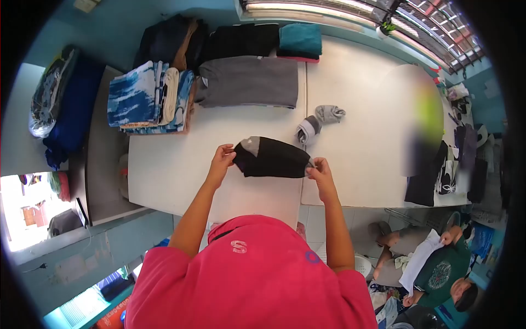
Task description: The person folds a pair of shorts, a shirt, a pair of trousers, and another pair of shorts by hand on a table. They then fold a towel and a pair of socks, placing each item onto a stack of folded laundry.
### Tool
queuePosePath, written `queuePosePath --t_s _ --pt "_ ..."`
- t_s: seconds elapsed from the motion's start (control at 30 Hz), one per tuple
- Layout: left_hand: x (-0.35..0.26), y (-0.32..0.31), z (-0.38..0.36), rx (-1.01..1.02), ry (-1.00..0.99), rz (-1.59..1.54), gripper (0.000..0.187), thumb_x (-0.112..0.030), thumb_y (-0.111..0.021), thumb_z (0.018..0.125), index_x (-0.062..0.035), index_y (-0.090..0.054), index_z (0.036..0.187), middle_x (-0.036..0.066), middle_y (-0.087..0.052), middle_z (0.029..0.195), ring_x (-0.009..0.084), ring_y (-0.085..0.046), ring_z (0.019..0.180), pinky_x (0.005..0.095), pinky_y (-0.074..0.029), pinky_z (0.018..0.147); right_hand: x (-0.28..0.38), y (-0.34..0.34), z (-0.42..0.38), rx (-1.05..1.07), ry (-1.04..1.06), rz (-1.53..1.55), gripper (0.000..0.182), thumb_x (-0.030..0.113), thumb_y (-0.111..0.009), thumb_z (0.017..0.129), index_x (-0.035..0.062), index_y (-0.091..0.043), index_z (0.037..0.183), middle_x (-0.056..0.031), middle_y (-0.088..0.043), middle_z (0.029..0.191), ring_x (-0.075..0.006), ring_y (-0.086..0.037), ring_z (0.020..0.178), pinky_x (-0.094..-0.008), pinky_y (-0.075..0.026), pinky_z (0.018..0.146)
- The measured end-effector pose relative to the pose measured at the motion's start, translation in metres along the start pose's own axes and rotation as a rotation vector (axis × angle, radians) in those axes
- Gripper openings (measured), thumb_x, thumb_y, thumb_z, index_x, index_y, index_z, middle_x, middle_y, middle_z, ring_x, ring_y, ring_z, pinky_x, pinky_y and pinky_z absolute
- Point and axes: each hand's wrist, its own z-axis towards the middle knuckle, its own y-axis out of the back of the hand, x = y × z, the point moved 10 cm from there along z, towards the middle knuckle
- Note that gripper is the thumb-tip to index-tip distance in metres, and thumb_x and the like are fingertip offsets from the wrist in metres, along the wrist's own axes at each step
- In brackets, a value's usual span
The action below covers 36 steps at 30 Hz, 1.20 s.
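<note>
A black sock-like cloth with grey patches (276, 158) is stretched sideways above the white table. My left hand (222, 159) pinches its left end, beside the grey patch. At its right end, my right hand (320, 172) grips the grey edge between thumb and fingers. Just beyond the cloth, a grey and white rolled sock bundle (308, 130) lies on the table, with a second light grey bundle (330, 114) touching or nearly touching it.
Folded grey cloth (249, 82), blue patterned cloths (133, 97) and a teal folded piece (299, 39) line the white table's (170, 175) far side. Dark garments (424, 183) lie at the right edge. A seated person (441, 268) holds white cloth at lower right.
</note>
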Motion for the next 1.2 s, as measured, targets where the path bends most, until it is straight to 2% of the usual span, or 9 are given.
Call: queuePosePath --t_s 0.07,0.2,0.27,0.3,0.33,0.43,0.77,1.03,1.2 --pt "0.033 0.034 0.016 -0.102 -0.055 0.368 0.032 -0.009 -0.052 0.084 -0.0084 -0.046 0.115 0.006 -0.052 0.11 0.0152 -0.051 0.097 0.0297 -0.043 0.081 -0.029 0.016 0.004 -0.048 -0.024 -0.168 0.02 0.008 -0.053 0.079 0.0078 -0.048 0.098 -0.0028 -0.054 0.087 -0.0109 -0.052 0.077 -0.0256 -0.043 0.068" --pt "0.003 0.038 0.009 -0.145 -0.35 0.48 0.032 0.0 -0.051 0.078 -0.0009 -0.049 0.109 0.011 -0.051 0.105 0.0215 -0.05 0.101 0.0311 -0.041 0.086 -0.039 0.03 0.009 -0.127 0.059 -0.277 0.021 0.014 -0.053 0.081 0.0086 -0.051 0.1 -0.001 -0.054 0.09 -0.0113 -0.051 0.075 -0.026 -0.042 0.066" --pt "-0.01 0.02 0.007 -0.077 -0.559 0.659 0.03 0.004 -0.047 0.076 0.0013 -0.049 0.105 0.013 -0.048 0.103 0.0238 -0.048 0.101 0.0321 -0.039 0.088 -0.037 0.033 0.014 -0.228 0.086 -0.457 0.018 0.016 -0.053 0.082 0.007 -0.054 0.098 -0.0046 -0.057 0.087 -0.0119 -0.053 0.082 -0.0261 -0.044 0.075" --pt "-0.009 0.01 0.008 -0.036 -0.56 0.43 0.027 0.004 -0.046 0.076 0.0026 -0.049 0.103 0.013 -0.048 0.1 0.0256 -0.048 0.099 0.0338 -0.039 0.087 -0.038 0.034 0.018 -0.265 0.119 -0.51 0.016 0.015 -0.054 0.081 0.0058 -0.056 0.094 -0.0048 -0.058 0.087 -0.0117 -0.054 0.082 -0.0257 -0.044 0.076" --pt "-0.039 -0.024 -0.007 0.047 -0.657 0.748 0.025 0.003 -0.048 0.077 0.0027 -0.049 0.102 0.015 -0.049 0.099 0.0282 -0.048 0.098 0.0351 -0.039 0.086 -0.043 0.035 0.021 -0.263 0.134 -0.277 0.016 0.015 -0.055 0.081 0.0051 -0.056 0.093 -0.0057 -0.058 0.086 -0.0134 -0.055 0.081 -0.0269 -0.044 0.075" --pt "-0.036 -0.077 -0.026 0.289 -0.794 0.955 0.023 0.002 -0.054 0.073 0.0005 -0.051 0.096 0.017 -0.05 0.098 0.033 -0.048 0.096 0.0391 -0.038 0.086 -0.004 0.026 0.004 -0.305 0.285 -0.436 0.016 0.013 -0.053 0.078 0.0038 -0.056 0.091 -0.0087 -0.058 0.083 -0.0171 -0.056 0.078 -0.0302 -0.046 0.071" --pt "-0.006 -0.078 -0.02 0.331 -0.672 1.285 0.034 0.003 -0.061 0.061 -0.0031 -0.051 0.093 0.016 -0.045 0.11 0.0331 -0.044 0.105 0.0379 -0.037 0.09 0.041 0.023 -0.047 -0.206 0.367 -0.033 0.017 0.015 -0.052 0.079 0.0032 -0.054 0.091 -0.0022 -0.054 0.071 -0.0098 -0.051 0.069 -0.0239 -0.042 0.066" --pt "0.001 -0.045 -0.011 0.132 -0.761 1.256 0.03 0.006 -0.053 0.061 -0.0006 -0.056 0.09 0.016 -0.051 0.104 0.0338 -0.05 0.099 0.0393 -0.04 0.085 0.123 -0.019 -0.088 0.077 0.368 0.101 0.021 0.015 -0.05 0.085 0.0046 -0.053 0.102 -0.0029 -0.056 0.09 -0.0089 -0.05 0.085 -0.0231 -0.039 0.076" --pt "-0.016 -0.032 -0.018 0.085 -0.869 1.21 0.028 0.003 -0.05 0.067 -0.0018 -0.057 0.093 0.017 -0.053 0.108 0.0338 -0.05 0.101 0.0425 -0.04 0.086 0.275 -0.088 -0.213 0.653 0.829 0.357 0.031 0.021 -0.045 0.087 0.0012 -0.053 0.109 -0.0159 -0.053 0.109 -0.0251 -0.05 0.101 -0.0341 -0.037 0.084"
